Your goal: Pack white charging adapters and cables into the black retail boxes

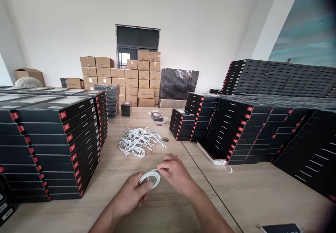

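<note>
The person's left hand curls around one side of a round coil of thin white cable, thumb pressed on the near strands; the right hand, fingers bent, pinches a strand at the coil's upper right edge. The coil sits between both hands, above the pale wood-grained bench. Beyond them, I see a loose heap of white cables lying on it. Stacks of flat black boxes with red labels rise on both sides, and brown cardboard cartons stand piled by the far wall.
</note>
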Demonstrator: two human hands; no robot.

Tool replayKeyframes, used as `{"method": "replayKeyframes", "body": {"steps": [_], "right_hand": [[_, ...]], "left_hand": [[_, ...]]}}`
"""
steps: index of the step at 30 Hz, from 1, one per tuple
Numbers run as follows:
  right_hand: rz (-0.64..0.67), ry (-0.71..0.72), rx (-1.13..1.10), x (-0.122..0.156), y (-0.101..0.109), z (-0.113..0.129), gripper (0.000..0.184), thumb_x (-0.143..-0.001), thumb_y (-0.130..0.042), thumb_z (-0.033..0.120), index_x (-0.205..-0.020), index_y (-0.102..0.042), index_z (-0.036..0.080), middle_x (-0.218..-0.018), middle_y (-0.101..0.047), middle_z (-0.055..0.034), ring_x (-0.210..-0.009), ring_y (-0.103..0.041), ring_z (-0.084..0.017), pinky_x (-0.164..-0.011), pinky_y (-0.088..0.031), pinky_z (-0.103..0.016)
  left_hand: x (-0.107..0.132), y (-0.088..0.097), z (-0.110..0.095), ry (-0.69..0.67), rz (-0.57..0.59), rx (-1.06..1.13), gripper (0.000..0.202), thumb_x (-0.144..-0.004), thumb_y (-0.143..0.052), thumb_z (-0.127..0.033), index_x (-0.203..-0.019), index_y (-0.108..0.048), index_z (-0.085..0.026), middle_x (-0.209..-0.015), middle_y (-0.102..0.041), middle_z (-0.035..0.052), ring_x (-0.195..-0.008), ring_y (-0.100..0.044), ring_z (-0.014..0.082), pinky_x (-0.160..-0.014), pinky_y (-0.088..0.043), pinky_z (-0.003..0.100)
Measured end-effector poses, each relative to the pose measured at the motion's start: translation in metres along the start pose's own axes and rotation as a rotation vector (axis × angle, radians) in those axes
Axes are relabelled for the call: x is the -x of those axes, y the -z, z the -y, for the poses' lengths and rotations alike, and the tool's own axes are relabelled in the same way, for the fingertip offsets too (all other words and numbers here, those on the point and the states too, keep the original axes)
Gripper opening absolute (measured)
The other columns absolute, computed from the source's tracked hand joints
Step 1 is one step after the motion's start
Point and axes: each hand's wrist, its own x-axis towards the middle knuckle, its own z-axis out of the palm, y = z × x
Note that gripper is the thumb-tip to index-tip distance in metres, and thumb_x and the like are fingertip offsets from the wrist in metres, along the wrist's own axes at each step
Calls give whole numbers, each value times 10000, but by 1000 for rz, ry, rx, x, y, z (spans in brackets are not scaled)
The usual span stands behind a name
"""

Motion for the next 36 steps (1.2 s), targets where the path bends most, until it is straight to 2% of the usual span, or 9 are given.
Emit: {"method": "replayKeyframes", "body": {"steps": [3,5,10,15,19,23,26,33,36], "right_hand": [[300,-186,-399,7,7,-5,140,-788,-657,243,-701,-764,217,-601,-637,22,-576,-549,-145,-532,-405,-232],[421,-312,-638,10,9,-7,127,-751,-713,307,-726,-762,192,-594,-650,29,-536,-534,-126,-502,-384,-214],[472,-465,-1125,14,4,-5,267,-646,-835,374,-772,-728,165,-661,-679,27,-566,-580,-94,-565,-430,-196],[569,-450,-1382,15,-18,-11,356,-555,-909,327,-747,-683,129,-619,-702,-11,-513,-636,-120,-489,-451,-193],[515,-437,-1476,13,-30,-10,361,-545,-921,312,-740,-676,132,-627,-709,-19,-483,-631,-122,-459,-443,-194],[301,-414,-1455,10,-35,9,275,-667,-863,319,-786,-678,154,-704,-708,1,-555,-610,-80,-541,-438,-182],[193,-395,-1380,8,-37,24,248,-710,-831,327,-782,-671,152,-742,-706,-13,-636,-621,-108,-614,-441,-214],[132,-284,-1119,3,-30,27,193,-717,-815,285,-774,-672,167,-745,-710,-7,-701,-601,-138,-673,-424,-243],[126,-316,-1158,3,-29,22,190,-750,-784,316,-766,-660,172,-758,-713,-17,-708,-604,-145,-674,-426,-252]], "left_hand": [[4,5,-3,88,169,68,395,-718,-689,-546,-761,-491,-207,-491,-513,-76,-332,-332,47,-345,-198,198],[8,6,-6,114,288,151,397,-702,-703,-542,-783,-519,-200,-489,-528,-72,-314,-309,41,-329,-173,199],[15,6,-11,122,330,272,424,-664,-734,-551,-766,-545,-185,-472,-508,-70,-309,-282,30,-320,-140,192],[20,9,-14,143,419,339,430,-659,-758,-514,-823,-598,-150,-481,-507,-61,-318,-279,24,-321,-132,183],[23,11,-20,140,446,409,412,-684,-755,-476,-884,-607,-147,-485,-485,-71,-324,-253,18,-322,-123,177],[21,14,-18,142,340,449,440,-662,-774,-489,-871,-547,-176,-483,-467,-89,-321,-233,13,-328,-110,170],[18,16,-12,113,296,430,431,-667,-768,-491,-837,-509,-191,-496,-498,-79,-317,-260,20,-322,-121,171],[14,13,-13,76,229,422,418,-696,-743,-495,-873,-501,-203,-496,-512,-83,-313,-261,26,-312,-133,173],[13,11,-17,63,223,424,437,-696,-739,-511,-895,-508,-198,-496,-505,-87,-314,-271,24,-318,-136,171]]}}
